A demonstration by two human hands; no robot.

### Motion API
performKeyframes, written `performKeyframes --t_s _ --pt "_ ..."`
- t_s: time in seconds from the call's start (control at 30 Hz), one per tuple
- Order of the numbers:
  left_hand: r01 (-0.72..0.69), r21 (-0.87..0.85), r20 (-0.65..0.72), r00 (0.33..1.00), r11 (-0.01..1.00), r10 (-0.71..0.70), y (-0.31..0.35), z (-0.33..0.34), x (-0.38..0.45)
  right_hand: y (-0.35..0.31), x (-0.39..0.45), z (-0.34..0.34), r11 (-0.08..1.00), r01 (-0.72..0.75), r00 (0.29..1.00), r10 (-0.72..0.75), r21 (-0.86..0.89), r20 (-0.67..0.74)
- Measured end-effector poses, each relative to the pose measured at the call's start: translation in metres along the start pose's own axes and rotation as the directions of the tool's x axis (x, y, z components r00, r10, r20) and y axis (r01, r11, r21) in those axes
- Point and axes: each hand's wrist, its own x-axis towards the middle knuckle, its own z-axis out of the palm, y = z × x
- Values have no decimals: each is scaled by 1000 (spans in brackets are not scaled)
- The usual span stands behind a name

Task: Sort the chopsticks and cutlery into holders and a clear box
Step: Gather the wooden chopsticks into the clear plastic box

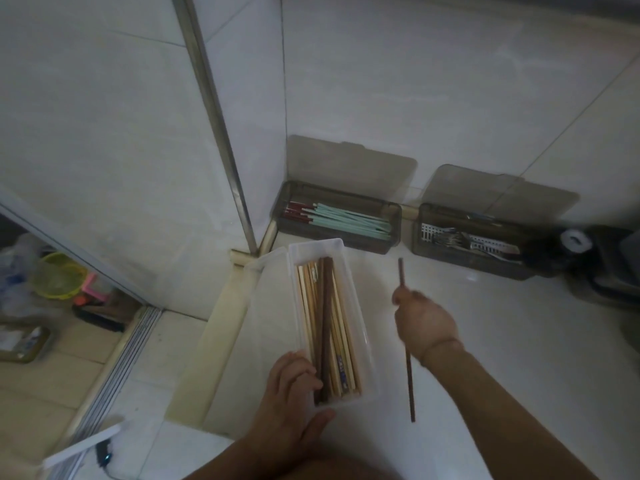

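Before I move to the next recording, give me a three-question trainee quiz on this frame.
1. True or false: the right hand holds a dark brown chopstick above the counter.
2. Which container holds the pale green chopsticks? A) the clear box B) the left grey holder C) the right grey holder
3. Fill in: the left hand rests at the clear box's ____ end, fingers over its rim.

Key: 1 true; 2 B; 3 near

Likely home kitchen: tiled walls [381, 81], white counter [485, 341], cutlery holders [467, 251].
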Motion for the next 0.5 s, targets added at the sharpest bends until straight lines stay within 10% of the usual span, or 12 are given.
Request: performKeyframes --t_s 0.1,0.2,0.4,0.5 --pt "16 -22 -12 1000 1000 -16 3 -1 2 -17 5 -47 897 72 954 66 436 -293" --pt "26 -102 -17 999 994 -28 5 -6 4 -56 1 -67 745 159 976 -18 647 -218" --pt "278 -274 30 959 921 -281 2 -25 0 -103 12 -21 844 167 965 -247 510 92" --pt "508 -277 -94 831 816 -549 0 -32 3 -110 18 -3 896 128 953 -230 424 199"
